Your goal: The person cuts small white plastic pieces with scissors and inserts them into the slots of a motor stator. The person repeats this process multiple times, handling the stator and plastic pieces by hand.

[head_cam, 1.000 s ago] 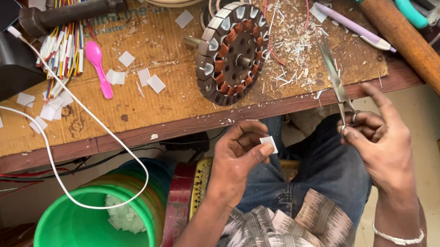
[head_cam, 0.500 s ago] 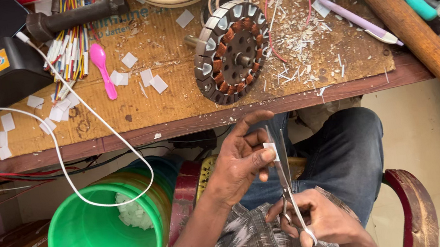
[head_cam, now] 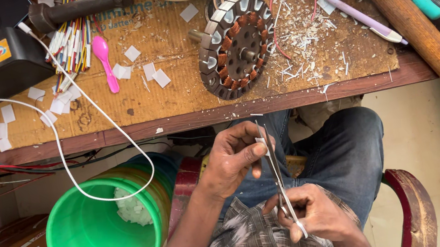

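Many cut paper slips (head_cam: 131,53) already litter the bench's left half; my left hand (head_cam: 233,158) pinches another, probably paper, while my right hand (head_cam: 314,216) grips scissors (head_cam: 277,175).

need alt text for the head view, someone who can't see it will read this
Seen from above, a seated person's right hand works scissors on a small white paper slip pinched in the left hand. Ahead, a wooden workbench holds a copper-wound motor stator; a green bucket stands below.
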